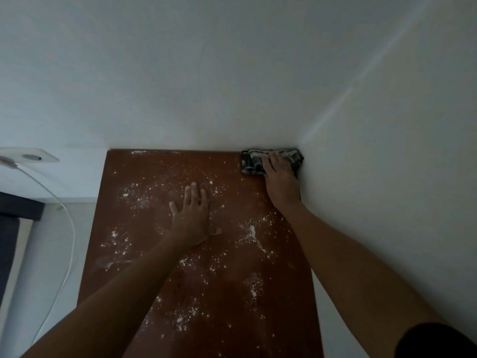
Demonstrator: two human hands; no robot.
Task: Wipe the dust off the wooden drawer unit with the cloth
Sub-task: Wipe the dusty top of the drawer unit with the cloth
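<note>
The reddish-brown top of the wooden drawer unit [144, 228] fills the middle of the view, speckled with white dust and crumbs. A dark patterned cloth [251, 162] lies bunched in the far right corner of the top, against both walls. My right hand [280, 177] presses flat on the cloth with fingers stretched over it. My left hand [192, 215] rests flat on the dusty wood near the middle, fingers spread and straight, holding nothing.
White walls meet at the corner just behind and right of the cloth. To the left, below the unit's edge, a white cable [69, 228] curves down from a white plate [28, 156], with pale floor and dark furniture [15, 215] beyond.
</note>
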